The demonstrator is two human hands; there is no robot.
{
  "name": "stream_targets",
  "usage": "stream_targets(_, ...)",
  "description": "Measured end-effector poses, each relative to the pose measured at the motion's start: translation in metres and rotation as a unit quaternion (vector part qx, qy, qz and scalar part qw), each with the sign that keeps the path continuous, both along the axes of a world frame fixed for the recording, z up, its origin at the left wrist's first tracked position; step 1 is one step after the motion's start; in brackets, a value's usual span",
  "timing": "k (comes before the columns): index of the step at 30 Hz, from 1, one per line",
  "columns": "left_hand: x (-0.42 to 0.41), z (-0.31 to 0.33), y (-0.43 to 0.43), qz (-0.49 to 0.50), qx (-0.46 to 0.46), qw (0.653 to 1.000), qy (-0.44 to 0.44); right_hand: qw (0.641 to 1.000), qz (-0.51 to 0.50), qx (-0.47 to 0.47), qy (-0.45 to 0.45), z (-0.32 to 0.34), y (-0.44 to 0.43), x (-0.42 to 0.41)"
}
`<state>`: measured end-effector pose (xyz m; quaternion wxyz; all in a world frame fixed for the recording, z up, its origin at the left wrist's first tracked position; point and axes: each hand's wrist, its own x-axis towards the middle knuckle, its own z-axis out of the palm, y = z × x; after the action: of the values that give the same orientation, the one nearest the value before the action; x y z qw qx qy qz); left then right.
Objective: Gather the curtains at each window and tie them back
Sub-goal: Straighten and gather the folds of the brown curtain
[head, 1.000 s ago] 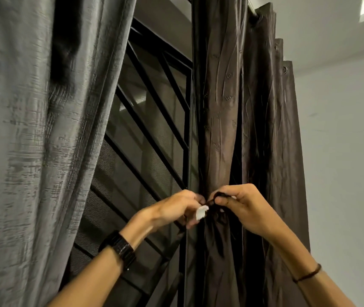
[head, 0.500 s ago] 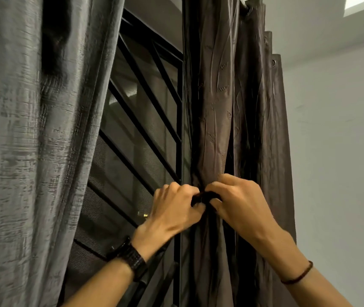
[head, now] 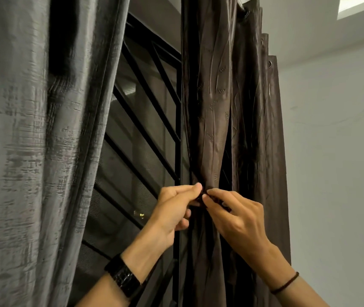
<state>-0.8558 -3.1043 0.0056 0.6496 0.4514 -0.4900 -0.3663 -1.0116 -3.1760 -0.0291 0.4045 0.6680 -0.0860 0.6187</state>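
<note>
A brown curtain [head: 225, 111] hangs gathered into folds at the right of the window and narrows to a pinched waist at mid height. A dark tie [head: 201, 197] sits at that waist, mostly hidden by fingers. My left hand [head: 174, 209], with a black watch on its wrist, pinches the tie from the left. My right hand [head: 236, 220], with a thin cord bracelet on its wrist, pinches it from the right. The fingertips of both hands meet at the tie. A grey curtain [head: 37, 140] hangs in the left half of the view.
Between the two curtains shows a window with a black metal grille [head: 145, 120] and mesh. A plain pale wall [head: 336, 151] runs along the right. The ceiling and a bright opening [head: 360, 5] are at the top right.
The view has shifted a little. A white piece seen by my left fingers a second ago is out of sight. Both hands have closed in at the curtain's waist, fingertips now meeting.
</note>
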Motion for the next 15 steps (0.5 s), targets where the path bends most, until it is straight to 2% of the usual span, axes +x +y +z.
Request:
stream_targets(4,-0.002,-0.006,-0.008,0.044,-0.044,0.995,0.077,0.999,-0.007,-0.038,0.022,-0.006,0.0,0.009)
stream_targets(6,0.006,-0.004,-0.015,0.118,-0.089,0.987,0.058,0.999,0.04,-0.009,0.002,-0.013,-0.007,0.01)
stream_targets(8,0.024,0.0,-0.024,0.218,-0.143,0.964,0.043,0.996,0.086,0.04,-0.003,-0.026,-0.017,0.007)
stream_targets(10,0.041,0.003,-0.034,0.273,-0.146,0.949,0.051,0.994,0.078,0.074,0.022,-0.043,-0.025,0.005)
stream_targets(12,0.044,-0.002,-0.038,0.333,-0.15,0.93,-0.028,0.995,0.048,0.084,0.032,-0.05,-0.027,0.007)
stream_targets(15,0.024,-0.004,-0.026,0.4,-0.241,0.864,-0.187,0.993,0.026,0.113,0.036,-0.039,-0.022,0.008)
